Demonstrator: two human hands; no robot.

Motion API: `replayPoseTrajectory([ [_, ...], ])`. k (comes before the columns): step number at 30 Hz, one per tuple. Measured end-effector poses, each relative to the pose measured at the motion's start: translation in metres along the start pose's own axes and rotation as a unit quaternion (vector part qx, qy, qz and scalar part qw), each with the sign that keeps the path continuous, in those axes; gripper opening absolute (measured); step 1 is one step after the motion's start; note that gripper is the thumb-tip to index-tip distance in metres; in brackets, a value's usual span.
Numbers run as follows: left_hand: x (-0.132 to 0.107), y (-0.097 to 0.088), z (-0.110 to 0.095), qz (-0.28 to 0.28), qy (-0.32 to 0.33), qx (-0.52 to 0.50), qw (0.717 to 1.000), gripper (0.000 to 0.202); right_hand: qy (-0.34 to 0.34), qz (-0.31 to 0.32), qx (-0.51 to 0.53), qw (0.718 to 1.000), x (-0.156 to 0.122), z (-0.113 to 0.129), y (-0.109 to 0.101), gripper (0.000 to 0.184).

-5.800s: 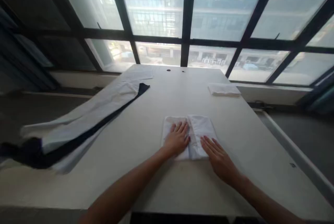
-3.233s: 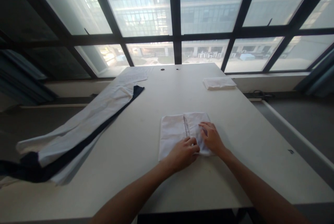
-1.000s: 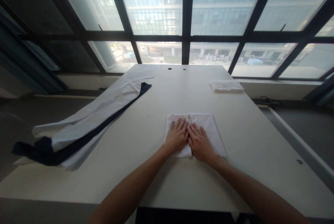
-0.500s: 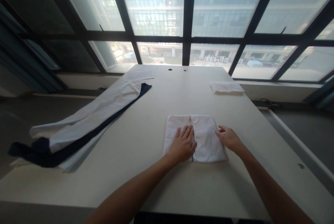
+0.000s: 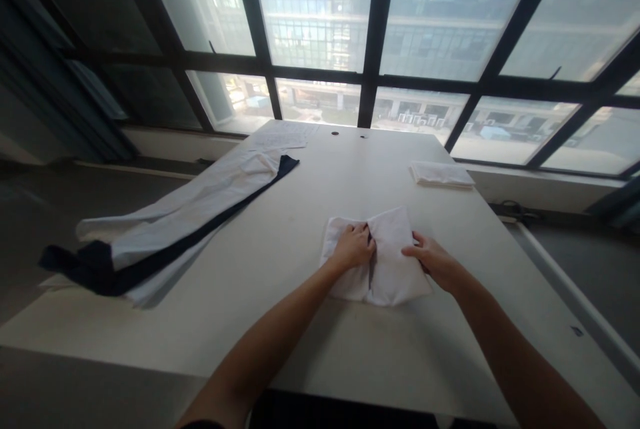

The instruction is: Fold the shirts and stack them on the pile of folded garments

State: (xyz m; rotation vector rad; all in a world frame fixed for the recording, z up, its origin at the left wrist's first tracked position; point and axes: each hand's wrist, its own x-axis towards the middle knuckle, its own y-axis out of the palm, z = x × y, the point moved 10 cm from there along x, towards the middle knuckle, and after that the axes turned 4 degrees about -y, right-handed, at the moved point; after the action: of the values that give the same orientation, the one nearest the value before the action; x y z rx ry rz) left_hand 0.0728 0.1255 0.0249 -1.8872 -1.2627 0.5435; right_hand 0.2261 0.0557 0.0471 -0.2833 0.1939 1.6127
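Observation:
A folded white cloth [image 5: 387,269] lies in the middle of the pale table [image 5: 280,282]. My left hand [image 5: 354,246] rests on its left half, fingers curled in at the centre fold. At the cloth's right edge my right hand [image 5: 433,259] grips the fabric, and the right half is lifted off the table and tilts up toward the middle. Both forearms reach in from the near edge.
A long white garment with a dark navy band [image 5: 165,229] drapes over the table's left side and hangs past the edge. A second folded white cloth [image 5: 441,174] sits at the far right. Paper sheets [image 5: 284,138] lie at the far end, below the large windows [image 5: 320,22].
My right hand has taken hold of the cloth's right edge and raised that half. My left hand's fingers went from flat to curled at the centre fold.

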Motion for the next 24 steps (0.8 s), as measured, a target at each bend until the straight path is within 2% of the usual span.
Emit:
replayPoseTrajectory([
  [3, 0.014, -0.009, 0.01, -0.023, -0.024, -0.074, 0.997, 0.037, -0.016, -0.027, -0.007, 0.999, 0.004, 0.018, 0.018, 0.064],
  [6, 0.013, -0.023, 0.03, -0.07, -0.077, -0.166, 0.981, 0.036, -0.046, -0.04, -0.002, 0.998, 0.015, 0.036, 0.046, 0.066],
  [8, 0.006, -0.034, 0.046, -0.094, -0.109, -0.227, 0.963, 0.039, -0.066, -0.024, 0.008, 0.998, 0.024, 0.045, 0.076, 0.069],
  [10, -0.005, -0.043, 0.061, -0.094, -0.135, -0.275, 0.947, 0.047, -0.09, 0.037, 0.008, 0.995, 0.031, 0.05, 0.114, 0.067],
  [12, -0.019, -0.045, 0.078, -0.06, -0.183, -0.372, 0.908, 0.062, -0.139, 0.093, -0.013, 0.986, 0.029, 0.053, 0.145, 0.055],
  [13, -0.026, -0.042, 0.085, -0.036, -0.211, -0.437, 0.874, 0.067, -0.176, 0.095, -0.032, 0.979, 0.025, 0.053, 0.151, 0.048],
  [15, -0.039, -0.036, 0.094, -0.007, -0.249, -0.554, 0.794, 0.061, -0.268, 0.042, -0.088, 0.959, 0.009, 0.051, 0.145, 0.037],
  [16, -0.044, -0.036, 0.097, -0.008, -0.254, -0.587, 0.768, 0.05, -0.313, 0.004, -0.124, 0.942, -0.002, 0.048, 0.137, 0.035],
  [17, -0.046, -0.038, 0.1, -0.02, -0.253, -0.597, 0.761, 0.039, -0.358, -0.02, -0.168, 0.918, -0.016, 0.044, 0.13, 0.036],
  [19, -0.049, -0.041, 0.107, -0.052, -0.25, -0.59, 0.766, 0.031, -0.41, 0.001, -0.277, 0.869, -0.04, 0.025, 0.129, 0.052],
  [21, -0.048, -0.039, 0.111, -0.07, -0.248, -0.581, 0.772, 0.03, -0.425, 0.034, -0.368, 0.826, -0.055, 0.002, 0.128, 0.069],
  [24, -0.045, -0.035, 0.114, -0.075, -0.239, -0.578, 0.777, 0.028, -0.417, 0.045, -0.448, 0.79, -0.061, -0.021, 0.12, 0.071],
])
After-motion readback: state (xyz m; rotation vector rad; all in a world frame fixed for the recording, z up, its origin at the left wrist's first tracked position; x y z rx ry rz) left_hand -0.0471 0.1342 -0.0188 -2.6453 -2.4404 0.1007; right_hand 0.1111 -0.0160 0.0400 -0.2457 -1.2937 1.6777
